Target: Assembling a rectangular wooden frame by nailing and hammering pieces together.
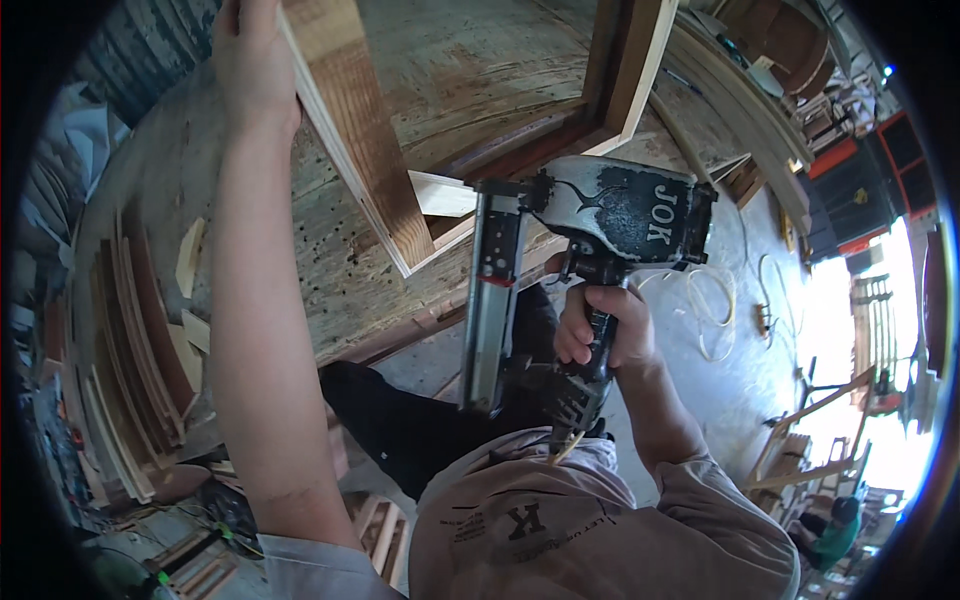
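Observation:
A wooden frame (362, 130) of light and brown boards stands on the workbench, in front of me. At the upper left, my left hand (255, 75) grips its left side board; the fingertips are partly hidden at the picture's edge. My right hand (612, 325) is closed around the black handle of a pneumatic nail gun (620, 210) with a worn grey-and-black body. Its long magazine (490, 300) points down toward me. The gun's nose is beside the frame's near rail (445, 195); whether they touch, I cannot tell.
The worn wooden workbench (330, 240) has a rough front edge just before my legs. Curved wooden strips (140, 330) are stacked at the left. Long boards (740, 90) lie at the upper right. A pale hose (712, 320) loops on the floor. Another person (838, 530) is at the lower right.

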Demonstrator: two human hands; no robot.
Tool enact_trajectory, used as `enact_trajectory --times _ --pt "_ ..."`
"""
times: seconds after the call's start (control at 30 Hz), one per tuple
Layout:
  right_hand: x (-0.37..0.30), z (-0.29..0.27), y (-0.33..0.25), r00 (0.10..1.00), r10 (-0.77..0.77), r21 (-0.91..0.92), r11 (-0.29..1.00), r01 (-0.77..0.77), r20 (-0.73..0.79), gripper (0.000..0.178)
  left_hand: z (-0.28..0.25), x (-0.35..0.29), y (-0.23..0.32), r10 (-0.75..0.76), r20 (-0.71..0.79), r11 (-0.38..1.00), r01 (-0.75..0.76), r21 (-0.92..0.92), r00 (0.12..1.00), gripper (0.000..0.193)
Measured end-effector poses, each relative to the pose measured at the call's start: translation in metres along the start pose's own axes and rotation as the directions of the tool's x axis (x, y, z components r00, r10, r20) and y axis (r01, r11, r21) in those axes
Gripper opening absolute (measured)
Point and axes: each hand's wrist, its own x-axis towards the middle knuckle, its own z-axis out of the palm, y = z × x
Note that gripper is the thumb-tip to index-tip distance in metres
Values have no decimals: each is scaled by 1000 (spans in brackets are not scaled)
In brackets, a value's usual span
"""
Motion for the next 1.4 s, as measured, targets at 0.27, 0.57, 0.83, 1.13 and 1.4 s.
enact_trajectory --times 0.27,0.57,0.83,1.13,1.4 --pt "7 -30 40 990 64 368 924 -106 126 52 -10 -2 7 -204 13 973 201 113 979 69" --pt "10 -34 48 978 49 448 884 -136 202 52 -4 -8 11 -193 15 966 187 178 981 76" --pt "15 -15 50 987 115 480 864 -155 111 40 0 -11 17 -196 58 957 178 230 979 86" --pt "7 -17 54 972 -10 622 770 -142 234 51 -1 -12 18 -218 37 947 202 250 975 88" --pt "14 -9 50 972 -5 606 783 -143 236 46 6 -15 19 -231 4 942 222 253 973 92"
